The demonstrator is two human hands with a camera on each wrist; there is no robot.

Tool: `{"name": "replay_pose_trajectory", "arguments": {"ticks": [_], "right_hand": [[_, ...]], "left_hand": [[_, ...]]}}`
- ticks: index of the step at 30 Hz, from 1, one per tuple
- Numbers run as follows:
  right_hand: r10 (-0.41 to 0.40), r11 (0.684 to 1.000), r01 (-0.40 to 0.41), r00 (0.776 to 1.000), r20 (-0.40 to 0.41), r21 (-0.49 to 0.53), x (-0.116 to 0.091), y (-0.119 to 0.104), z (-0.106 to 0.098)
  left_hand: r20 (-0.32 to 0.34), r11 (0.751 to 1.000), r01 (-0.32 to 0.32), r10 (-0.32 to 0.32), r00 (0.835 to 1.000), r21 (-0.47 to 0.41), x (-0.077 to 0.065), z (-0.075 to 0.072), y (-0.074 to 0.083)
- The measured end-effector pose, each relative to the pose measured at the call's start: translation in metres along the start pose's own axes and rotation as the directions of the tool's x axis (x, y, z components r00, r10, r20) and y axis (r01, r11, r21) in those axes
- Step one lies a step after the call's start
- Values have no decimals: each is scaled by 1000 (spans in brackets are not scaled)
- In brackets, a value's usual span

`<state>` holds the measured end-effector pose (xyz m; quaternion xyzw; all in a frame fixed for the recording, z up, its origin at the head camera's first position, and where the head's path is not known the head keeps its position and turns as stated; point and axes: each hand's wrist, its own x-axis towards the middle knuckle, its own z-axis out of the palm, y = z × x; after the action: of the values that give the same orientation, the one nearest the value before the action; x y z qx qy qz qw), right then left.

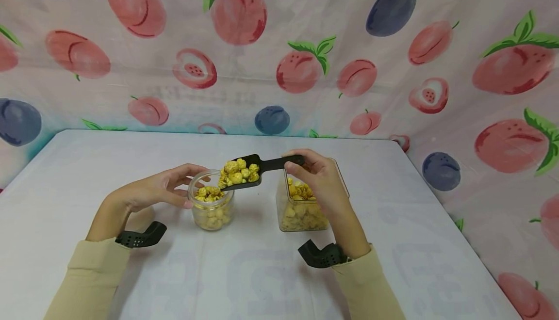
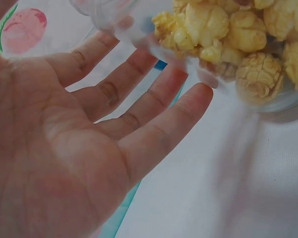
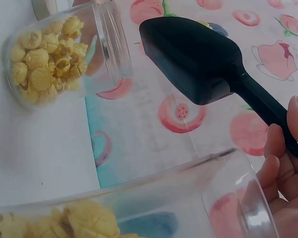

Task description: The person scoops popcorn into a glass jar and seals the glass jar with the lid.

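Observation:
My right hand [image 1: 316, 174] grips a black scoop [image 3: 191, 57] by its handle. Yellow popcorn [image 1: 240, 172] is heaped in the scoop, whose tip overlaps the mouth of a round clear jar [image 1: 212, 213] in the head view. Popcorn fills the lower part of this jar too. On the jar's left side is my left hand [image 1: 155, 189], its thumb at the near side and its fingers reaching round the far side; the fingertips [image 2: 196, 99] are at the jar wall in the left wrist view. Below my right hand stands a square clear container [image 1: 303, 218] holding more popcorn.
A white cloth [image 1: 253, 276] covers the table, and a fruit-print curtain [image 1: 244, 77] hangs behind it and along the right. The square container stands to the right of the jar, with a gap between them. Black wrist mounts [image 1: 320, 254] project inward from both forearms.

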<state>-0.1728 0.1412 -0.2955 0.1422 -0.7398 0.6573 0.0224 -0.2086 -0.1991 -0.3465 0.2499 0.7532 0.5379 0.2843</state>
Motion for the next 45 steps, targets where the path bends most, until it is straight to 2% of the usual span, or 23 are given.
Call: {"name": "replay_pose_trajectory", "arguments": {"ticks": [15,25,45], "right_hand": [[2,993,-5,1000,-24,-115,-1,-5,6],[-22,979,18,1000,-18,-204,-3,-4,4],[-43,971,37,999,-20,-237,-6,-4,0]], "left_hand": [[14,1000,-3,3,1000,-10,1,-2,0],[-6,1000,18,-18,1000,5,-1,1,1],[-24,1000,15,-15,1000,2,-2,7,1]]}}
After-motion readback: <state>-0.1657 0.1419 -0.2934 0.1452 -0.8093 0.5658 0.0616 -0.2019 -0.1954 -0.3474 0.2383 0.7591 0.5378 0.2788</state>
